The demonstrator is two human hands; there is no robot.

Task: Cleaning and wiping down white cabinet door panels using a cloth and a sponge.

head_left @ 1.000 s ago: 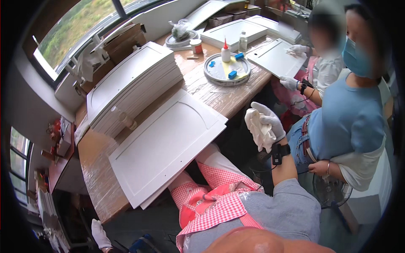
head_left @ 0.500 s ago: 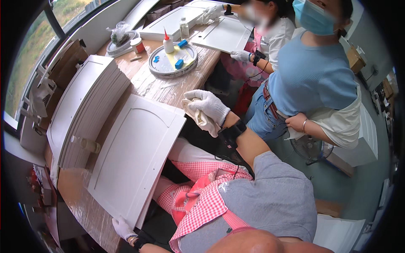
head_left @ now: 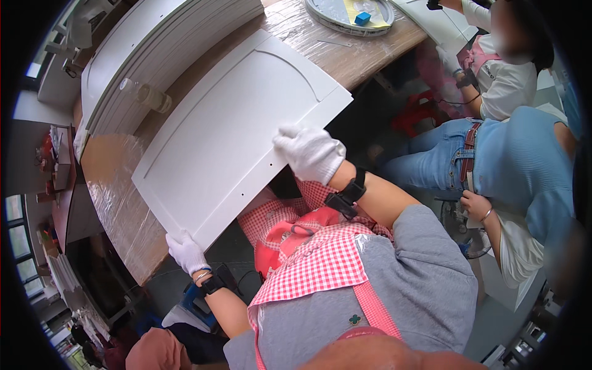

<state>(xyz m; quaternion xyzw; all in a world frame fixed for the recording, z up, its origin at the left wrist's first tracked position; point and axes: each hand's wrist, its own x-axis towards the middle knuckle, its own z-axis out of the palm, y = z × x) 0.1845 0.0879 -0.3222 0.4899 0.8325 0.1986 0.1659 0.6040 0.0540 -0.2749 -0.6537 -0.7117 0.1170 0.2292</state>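
A large white door panel [head_left: 228, 129] with a recessed centre lies slanted on the wooden table [head_left: 114, 185], its near edge hanging past the table's edge. My left hand [head_left: 185, 251], in a white glove, grips the panel's near left corner. My right hand [head_left: 311, 153], also gloved and with a black wrist strap, is closed on the panel's near edge, close to its right corner. Below the hands are my red checked apron and grey shirt.
A stack of white panels [head_left: 166, 46] sits behind the one I hold, with a clear bottle [head_left: 147, 95] lying beside it. A round tray [head_left: 348, 13] holds a blue block. Two other people [head_left: 512, 154] are at the right, close to the table.
My right hand has come down from mid-air onto the panel's near edge. My left hand has come up to the near corner. The view has swung down toward the panel.
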